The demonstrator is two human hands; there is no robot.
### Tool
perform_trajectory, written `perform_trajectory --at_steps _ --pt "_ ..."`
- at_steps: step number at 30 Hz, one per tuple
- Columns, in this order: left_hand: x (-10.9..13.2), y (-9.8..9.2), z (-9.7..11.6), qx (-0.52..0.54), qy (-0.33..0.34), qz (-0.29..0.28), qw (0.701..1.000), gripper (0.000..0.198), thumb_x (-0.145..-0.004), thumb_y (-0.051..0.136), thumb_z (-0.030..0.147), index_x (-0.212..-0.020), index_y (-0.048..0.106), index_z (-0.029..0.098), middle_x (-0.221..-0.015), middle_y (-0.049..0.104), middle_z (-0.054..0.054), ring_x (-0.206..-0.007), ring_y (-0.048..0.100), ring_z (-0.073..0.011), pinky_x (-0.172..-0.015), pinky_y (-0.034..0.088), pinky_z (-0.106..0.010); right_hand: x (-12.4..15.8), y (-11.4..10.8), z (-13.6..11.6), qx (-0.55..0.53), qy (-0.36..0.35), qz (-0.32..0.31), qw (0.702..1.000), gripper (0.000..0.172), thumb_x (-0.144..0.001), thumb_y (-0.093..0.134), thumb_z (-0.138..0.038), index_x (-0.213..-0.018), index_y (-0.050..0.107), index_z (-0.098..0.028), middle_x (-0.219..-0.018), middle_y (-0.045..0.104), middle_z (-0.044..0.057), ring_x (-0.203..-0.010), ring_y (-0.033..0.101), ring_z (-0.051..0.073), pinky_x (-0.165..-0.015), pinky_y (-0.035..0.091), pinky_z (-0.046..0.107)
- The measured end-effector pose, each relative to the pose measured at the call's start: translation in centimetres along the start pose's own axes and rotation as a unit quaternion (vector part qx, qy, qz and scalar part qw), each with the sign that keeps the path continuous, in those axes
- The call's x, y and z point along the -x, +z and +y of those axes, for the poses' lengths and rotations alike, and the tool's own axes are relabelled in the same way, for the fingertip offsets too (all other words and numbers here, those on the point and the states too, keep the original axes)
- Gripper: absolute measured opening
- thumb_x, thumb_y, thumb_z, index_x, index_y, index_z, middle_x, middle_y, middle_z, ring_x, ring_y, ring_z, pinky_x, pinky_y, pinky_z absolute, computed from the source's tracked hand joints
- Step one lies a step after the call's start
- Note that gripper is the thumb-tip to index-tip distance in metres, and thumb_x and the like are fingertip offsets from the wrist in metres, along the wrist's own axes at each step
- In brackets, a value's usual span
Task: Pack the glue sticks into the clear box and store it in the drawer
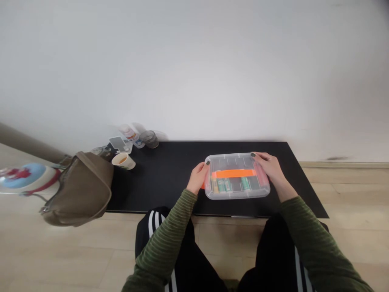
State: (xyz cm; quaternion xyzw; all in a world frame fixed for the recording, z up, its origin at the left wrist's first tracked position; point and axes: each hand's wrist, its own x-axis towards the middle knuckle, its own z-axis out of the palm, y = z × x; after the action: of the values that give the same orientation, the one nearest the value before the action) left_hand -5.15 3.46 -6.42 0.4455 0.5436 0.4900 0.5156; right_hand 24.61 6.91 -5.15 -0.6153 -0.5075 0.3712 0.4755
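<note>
A clear plastic storage box (237,195) with a closed lid and an orange strip (234,173) across its top is between my two hands, over the black table. Through the lid I see several batteries (223,185), some green and white, lying along its near side, with one green battery (245,183) apart from the rest. My left hand (198,177) grips the left end, thumb on the lid's edge. At the far right corner my right hand (269,165) holds the box with its thumb on top. The fingers beneath are mostly hidden.
On the black table (170,178), a paper cup (123,161) of brown drink, a dark glass (149,139) and a spray can (133,136) stand at the left. A brown bag (82,190) overhangs the left end. A white wall (212,73) rises behind.
</note>
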Motion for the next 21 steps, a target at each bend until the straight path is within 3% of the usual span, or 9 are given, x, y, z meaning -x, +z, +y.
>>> perform_trajectory --at_steps 14,17,19,21 --pt "-0.2 0.3 -0.1 -0.037 -0.004 0.031 0.999 0.045 -0.077 0.064 0.06 -0.083 0.07 0.016 -0.081 0.068 -0.005 -0.075 0.06 -0.0164 -0.071 0.046 -0.027 0.4 0.4 -0.4 0.072 -0.033 0.028 0.996 0.043 -0.074 0.072 -0.054 -0.1 0.077 -0.02 -0.099 0.076 0.009 -0.091 0.069 0.025 -0.083 0.054 0.04" --pt "-0.1 0.4 -0.2 0.006 -0.009 0.05 0.999 0.05 -0.075 0.07 0.054 -0.106 0.066 0.015 -0.097 0.069 -0.008 -0.084 0.063 -0.018 -0.078 0.049 -0.029 0.3 0.3 0.0 0.094 -0.044 0.038 0.994 0.044 -0.075 0.07 -0.054 -0.102 0.075 -0.02 -0.101 0.075 0.009 -0.092 0.068 0.025 -0.087 0.053 0.041" --pt "0.2 0.4 -0.2 0.058 -0.036 0.072 0.995 0.065 -0.073 0.076 0.047 -0.126 0.054 0.017 -0.11 0.067 -0.011 -0.09 0.065 -0.0184 -0.081 0.051 -0.03 0.3 -0.1 0.6 0.088 -0.042 0.052 0.994 0.046 -0.077 0.068 -0.054 -0.107 0.072 -0.02 -0.107 0.073 0.01 -0.099 0.067 0.025 -0.091 0.052 0.042" --pt "0.7 0.4 -0.1 0.1 -0.078 0.078 0.989 0.073 -0.072 0.078 0.043 -0.133 0.047 0.017 -0.115 0.065 -0.013 -0.093 0.066 -0.0191 -0.083 0.053 -0.032 0.7 -0.6 1.5 0.039 -0.009 0.063 0.997 0.047 -0.08 0.065 -0.056 -0.111 0.068 -0.021 -0.115 0.071 0.01 -0.105 0.065 0.025 -0.092 0.053 0.041"
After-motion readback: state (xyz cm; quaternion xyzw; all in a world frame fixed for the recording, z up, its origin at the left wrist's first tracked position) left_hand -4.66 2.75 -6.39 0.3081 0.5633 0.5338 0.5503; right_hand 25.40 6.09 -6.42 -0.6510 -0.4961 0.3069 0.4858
